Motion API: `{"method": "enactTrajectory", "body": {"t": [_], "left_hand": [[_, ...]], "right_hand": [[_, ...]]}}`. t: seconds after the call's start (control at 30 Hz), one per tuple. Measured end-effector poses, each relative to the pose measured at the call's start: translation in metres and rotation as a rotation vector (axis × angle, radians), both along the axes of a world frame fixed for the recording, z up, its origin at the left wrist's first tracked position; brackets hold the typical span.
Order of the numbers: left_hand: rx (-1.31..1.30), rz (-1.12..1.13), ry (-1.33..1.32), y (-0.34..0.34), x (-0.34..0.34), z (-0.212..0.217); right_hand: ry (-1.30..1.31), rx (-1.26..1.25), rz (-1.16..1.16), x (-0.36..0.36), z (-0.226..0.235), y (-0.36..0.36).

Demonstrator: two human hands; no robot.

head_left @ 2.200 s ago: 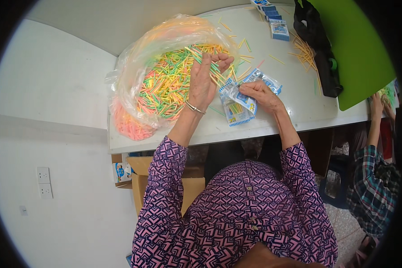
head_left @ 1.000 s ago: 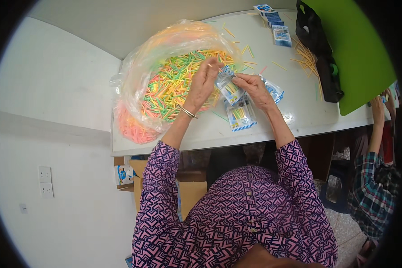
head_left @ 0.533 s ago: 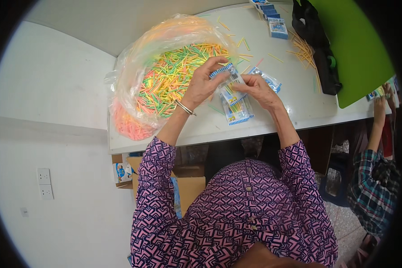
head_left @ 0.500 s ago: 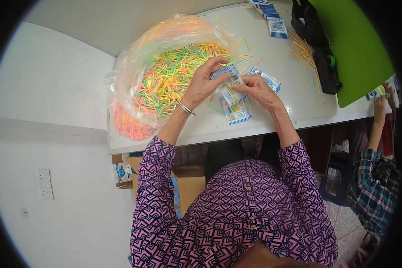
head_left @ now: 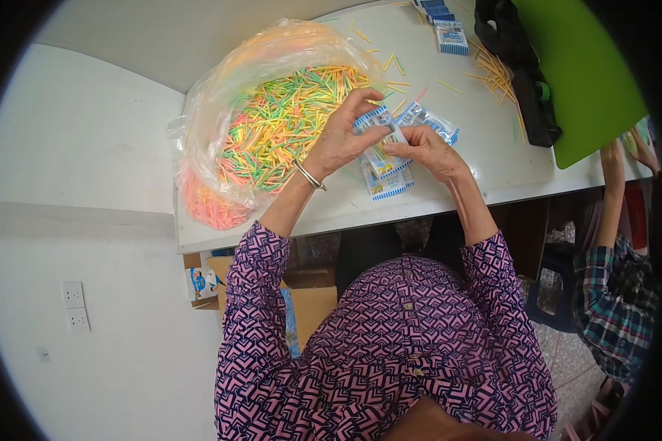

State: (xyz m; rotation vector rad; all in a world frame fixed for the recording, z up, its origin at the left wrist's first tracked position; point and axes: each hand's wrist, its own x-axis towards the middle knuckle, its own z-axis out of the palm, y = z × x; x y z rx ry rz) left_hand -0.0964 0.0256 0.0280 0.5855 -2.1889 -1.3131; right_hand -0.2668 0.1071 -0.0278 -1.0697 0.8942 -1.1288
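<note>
— At the table's (head_left: 449,176) near edge, what do the hands hold?
— Both grip one small blue-and-white packet (head_left: 379,140). The left hand (head_left: 342,140) has its fingers curled over the packet's upper end, thumb pinching; the right hand (head_left: 426,151) pinches its other side, fingers bent close.
— And around them?
— More packets (head_left: 390,184) lie flat just beneath, another (head_left: 430,121) behind the right hand. Beside the left hand, a clear plastic bag (head_left: 221,125) gapes open, full of coloured sticks (head_left: 287,125). Loose sticks (head_left: 493,73) lie farther back, near a green board (head_left: 588,81).

Bright, even daylight, soft shadows, mild glare on the white table (head_left: 493,158), heavy fisheye bending, black vignetted corners.
</note>
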Motion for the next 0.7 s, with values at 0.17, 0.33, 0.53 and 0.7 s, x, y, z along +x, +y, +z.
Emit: {"method": "enactTrajectory", "body": {"t": [0.17, 0.33, 0.53, 0.7], "left_hand": [[0.119, 0.028, -0.023, 0.001, 0.005, -0.009], [0.179, 0.026, -0.032, 0.001, 0.006, -0.012], [0.126, 0.061, -0.056, -0.001, 0.005, -0.014], [-0.036, 0.091, -0.090, 0.006, -0.003, -0.015]], "right_hand": [[0.015, -0.003, -0.048, 0.000, -0.003, 0.002], [-0.010, 0.033, -0.057, -0.001, -0.003, 0.005], [0.027, 0.064, -0.015, -0.001, -0.004, 0.009], [0.086, 0.062, -0.013, -0.002, -0.011, 0.008]]}}
